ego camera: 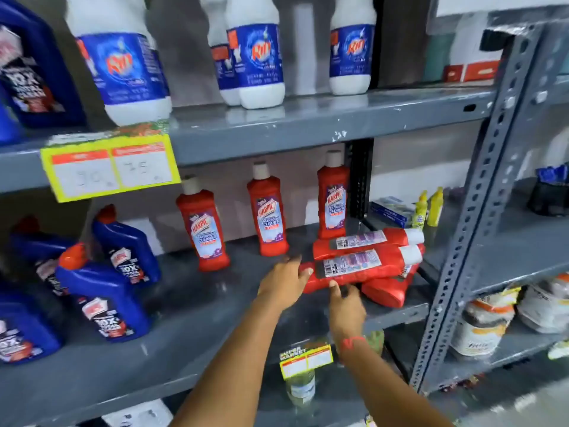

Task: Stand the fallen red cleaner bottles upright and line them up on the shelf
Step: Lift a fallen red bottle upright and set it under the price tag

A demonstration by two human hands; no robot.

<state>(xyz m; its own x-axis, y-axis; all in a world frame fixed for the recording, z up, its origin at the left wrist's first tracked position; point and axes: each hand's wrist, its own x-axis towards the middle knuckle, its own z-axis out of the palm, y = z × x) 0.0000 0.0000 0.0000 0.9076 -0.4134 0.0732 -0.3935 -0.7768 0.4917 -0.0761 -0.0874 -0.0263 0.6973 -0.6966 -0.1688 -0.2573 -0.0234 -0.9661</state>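
Note:
Three red cleaner bottles stand upright at the back of the grey middle shelf (191, 306): one on the left (203, 232), one in the middle (269, 217), one on the right (334, 201). Right of them lies a pile of fallen red bottles. The front one (363, 266) lies on its side with its white cap to the right, a second (369, 240) lies behind it, and more (388, 292) are underneath. My left hand (284, 280) grips the base end of the front fallen bottle. My right hand (346, 303) is just below it, fingertips touching its lower edge.
Blue cleaner bottles (104, 300) fill the shelf's left side. White bottles (123, 66) stand on the shelf above, whose edge carries a yellow price tag (110, 167). A perforated steel post (480, 195) bounds the right; small yellow bottles (431, 208) stand beyond it.

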